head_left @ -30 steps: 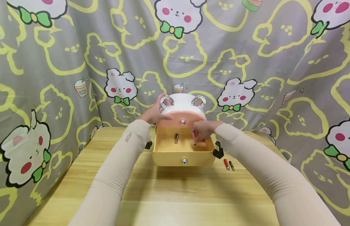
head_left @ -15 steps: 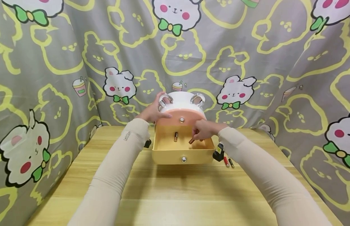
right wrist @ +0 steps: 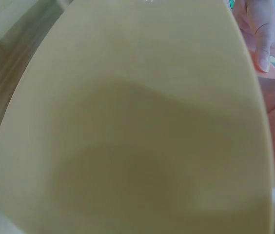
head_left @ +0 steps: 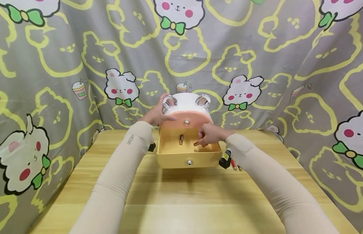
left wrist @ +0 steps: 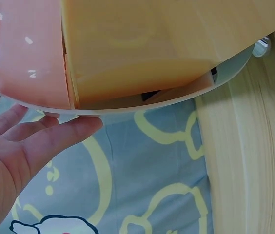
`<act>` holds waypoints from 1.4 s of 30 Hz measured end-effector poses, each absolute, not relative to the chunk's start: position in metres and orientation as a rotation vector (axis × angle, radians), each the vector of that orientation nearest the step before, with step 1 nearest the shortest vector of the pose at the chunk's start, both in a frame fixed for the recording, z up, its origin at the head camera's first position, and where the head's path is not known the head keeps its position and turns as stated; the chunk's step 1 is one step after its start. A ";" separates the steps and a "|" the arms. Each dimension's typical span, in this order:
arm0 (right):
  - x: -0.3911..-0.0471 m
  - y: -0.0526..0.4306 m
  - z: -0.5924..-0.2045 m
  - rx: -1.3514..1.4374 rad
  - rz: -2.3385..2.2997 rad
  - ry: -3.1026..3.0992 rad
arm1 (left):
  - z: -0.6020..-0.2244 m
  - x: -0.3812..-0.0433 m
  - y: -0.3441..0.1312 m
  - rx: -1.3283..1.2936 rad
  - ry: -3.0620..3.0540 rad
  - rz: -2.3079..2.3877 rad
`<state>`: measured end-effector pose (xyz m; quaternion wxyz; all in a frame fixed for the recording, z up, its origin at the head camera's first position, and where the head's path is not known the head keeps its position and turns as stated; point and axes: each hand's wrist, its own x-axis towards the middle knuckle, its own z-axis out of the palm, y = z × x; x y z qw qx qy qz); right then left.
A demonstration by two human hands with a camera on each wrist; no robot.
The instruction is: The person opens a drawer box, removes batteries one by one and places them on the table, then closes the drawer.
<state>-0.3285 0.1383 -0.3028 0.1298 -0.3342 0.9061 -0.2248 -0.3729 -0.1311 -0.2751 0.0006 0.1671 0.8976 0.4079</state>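
A small white drawer box point(head_left: 186, 103) with clear ear-shaped loops and a peach upper drawer front point(head_left: 177, 122) stands on the table. Its yellow lower drawer point(head_left: 172, 159) is pulled out. My left hand point(head_left: 155, 113) holds the box's upper left side, thumb on the peach front; in the left wrist view its fingers point(left wrist: 62, 134) lie along the outer side. My right hand point(head_left: 209, 134) reaches into the yellow drawer and pinches a copper-coloured battery point(head_left: 196, 143), mostly hidden by the fingers. Another copper-and-black battery point(head_left: 181, 139) lies on the drawer floor.
A red battery point(head_left: 234, 164) and a dark one with a gold end point(head_left: 239, 168) lie on the wooden table point(head_left: 181, 201) right of the drawer, partly behind the black wrist camera point(head_left: 225, 160). A patterned curtain point(head_left: 193, 58) hangs behind and at both sides.
The battery under my right fingers has come into sight and now lies flatter in the pinch. My right wrist covers more of the two batteries on the table. The left hand keeps its hold.
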 end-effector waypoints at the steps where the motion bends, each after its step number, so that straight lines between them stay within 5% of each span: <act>1: -0.329 0.137 -0.303 -0.956 -0.692 2.613 | -0.275 -0.373 -0.132 0.523 2.825 1.276; 42: -0.315 0.162 -0.299 -0.934 -0.923 2.666 | -0.274 -0.370 -0.132 0.482 2.834 1.251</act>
